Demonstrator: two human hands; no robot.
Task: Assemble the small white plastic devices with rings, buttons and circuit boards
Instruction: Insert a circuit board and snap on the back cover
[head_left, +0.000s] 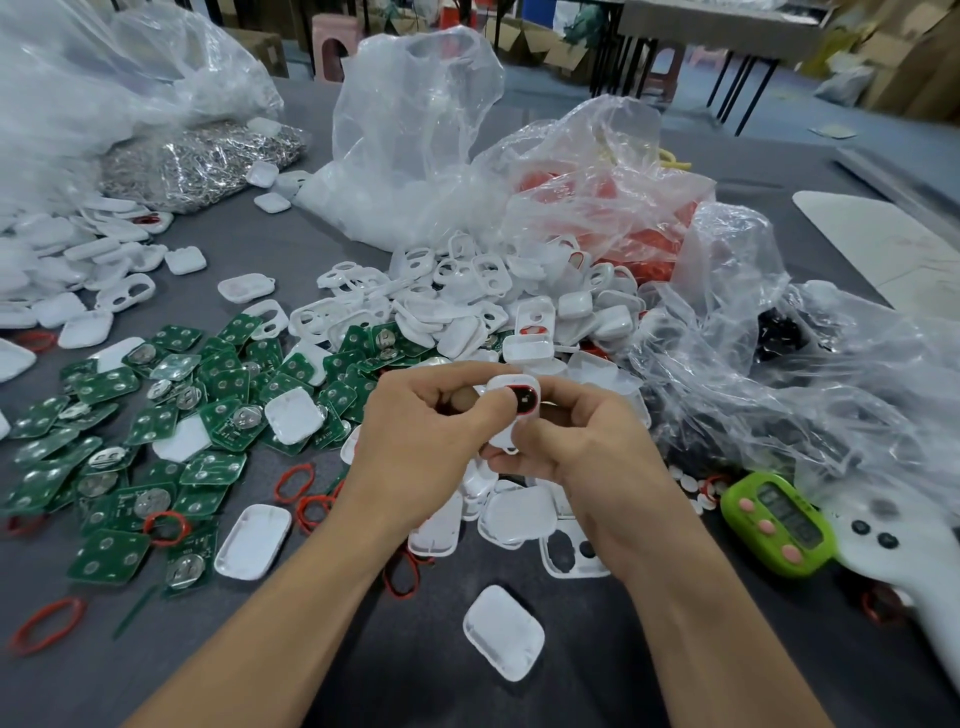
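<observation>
Together, both hands — left hand (415, 431), right hand (582, 457) — pinch a white shell (511, 397) (red-ringed).

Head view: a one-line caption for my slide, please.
Left hand and right hand hold a small white plastic shell with a red ring, beside scattered green square circuit boards.
</observation>
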